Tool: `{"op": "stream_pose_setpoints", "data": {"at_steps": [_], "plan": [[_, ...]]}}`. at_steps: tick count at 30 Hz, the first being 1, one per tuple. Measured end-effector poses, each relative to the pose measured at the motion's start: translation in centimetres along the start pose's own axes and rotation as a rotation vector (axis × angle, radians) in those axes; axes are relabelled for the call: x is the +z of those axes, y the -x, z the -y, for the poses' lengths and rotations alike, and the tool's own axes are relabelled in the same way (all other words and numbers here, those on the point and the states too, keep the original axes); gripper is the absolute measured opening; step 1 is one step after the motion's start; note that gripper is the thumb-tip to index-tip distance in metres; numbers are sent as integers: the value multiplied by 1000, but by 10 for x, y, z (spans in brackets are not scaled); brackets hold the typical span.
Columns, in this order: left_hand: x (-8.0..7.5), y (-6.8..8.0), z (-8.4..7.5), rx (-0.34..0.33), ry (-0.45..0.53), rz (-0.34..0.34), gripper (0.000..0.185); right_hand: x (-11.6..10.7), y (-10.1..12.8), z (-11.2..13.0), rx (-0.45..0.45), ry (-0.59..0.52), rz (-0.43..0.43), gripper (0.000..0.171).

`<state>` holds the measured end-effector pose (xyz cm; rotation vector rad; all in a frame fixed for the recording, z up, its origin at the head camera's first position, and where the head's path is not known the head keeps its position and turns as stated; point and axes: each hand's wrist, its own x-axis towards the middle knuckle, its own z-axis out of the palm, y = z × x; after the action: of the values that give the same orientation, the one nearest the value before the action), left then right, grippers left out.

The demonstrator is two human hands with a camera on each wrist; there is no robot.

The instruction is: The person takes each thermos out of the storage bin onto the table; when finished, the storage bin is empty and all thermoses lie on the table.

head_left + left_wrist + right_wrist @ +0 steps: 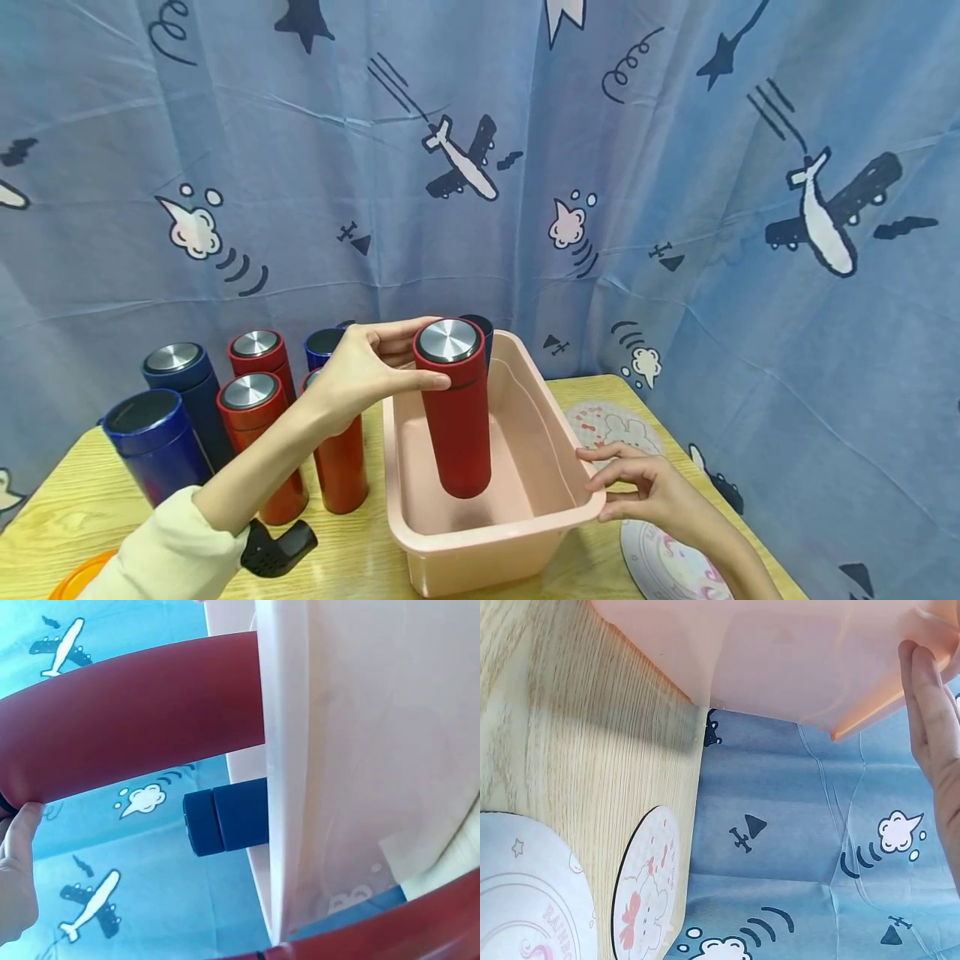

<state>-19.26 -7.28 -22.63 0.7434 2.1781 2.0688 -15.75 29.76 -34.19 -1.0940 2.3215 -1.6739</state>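
Observation:
My left hand (367, 367) grips a dark red thermos flask (461, 433) near its silver-topped lid. The flask is upright, slightly tilted, its lower part inside the opening of a pink plastic bin (480, 571); whether its base touches the floor is unclear. Behind it a dark blue flask (232, 817) stands at the bin's far end, mostly hidden in the head view. On the bin's near right corner, my right hand (645, 492) holds the rim between fingers and thumb. In the right wrist view, its fingers (934, 697) lie against that rim.
Left of the bin stand several flasks: a shiny blue one (153, 446), a dark blue one (191, 400), and red ones, including one orange-red (255, 425). Two round printed mats (667, 562) lie at right. An orange object (78, 579) sits near left. A patterned curtain (480, 242) hangs behind.

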Motion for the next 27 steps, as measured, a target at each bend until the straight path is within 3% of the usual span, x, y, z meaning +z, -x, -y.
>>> {"op": "stream_pose_setpoints", "data": {"at_steps": [7,18,27], "plan": [[-10,7,-11,35,-37,-3,62,0,1,0,5,68,-11,23],[-29,26,-46,98,-111,-73,58,-1,-2,2,-17,65,-10,24],[-39,38,-62,145,-121,-84,58,1,-1,1,-70,45,-2,27]]}}
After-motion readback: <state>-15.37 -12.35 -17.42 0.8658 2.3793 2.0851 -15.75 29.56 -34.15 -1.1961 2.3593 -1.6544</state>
